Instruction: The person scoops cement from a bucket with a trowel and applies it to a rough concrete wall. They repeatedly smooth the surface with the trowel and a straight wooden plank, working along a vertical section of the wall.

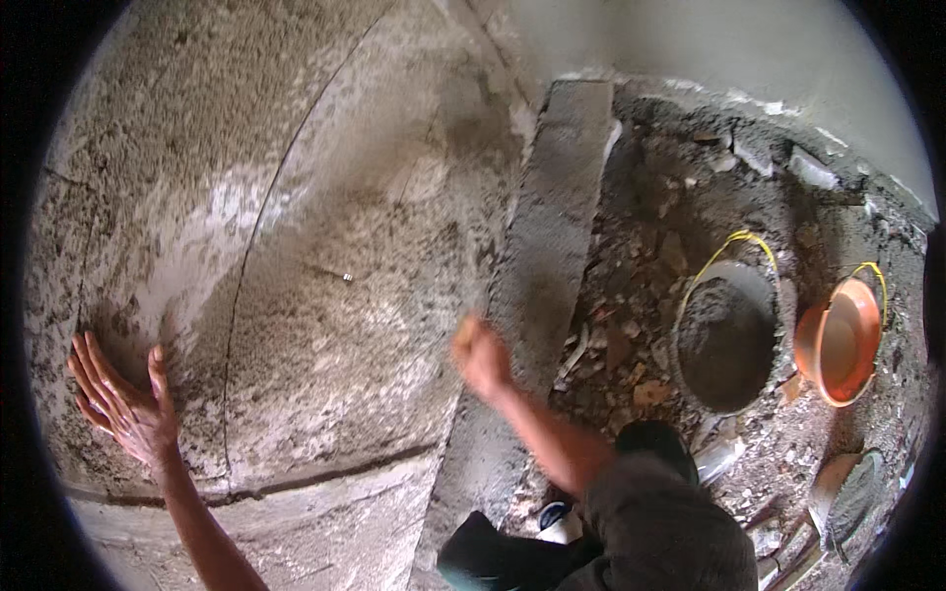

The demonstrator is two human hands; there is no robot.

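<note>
My left hand (128, 404) lies with fingers spread against the rough grey-brown concrete surface (335, 364) at the left. Near the right edge of that surface is my right hand (481, 357), its fingers curled closed and slightly blurred. A small yellowish spot shows at its fingertips; what it holds, if anything, is too small to name. A thin dark line (258, 222), a string or a crack, runs down the surface between my hands. A small pale object (347, 278) sits on the surface above and between them.
A grey concrete strip (552, 187) borders the surface. Beyond it, rubble (641, 335) covers the ground. A yellow-handled bucket of grey mortar (727, 345) stands beside an orange bucket (849, 340) holding cloudy liquid. Another mortar container (849, 497) is at lower right; a smooth grey wall (749, 49) rises behind.
</note>
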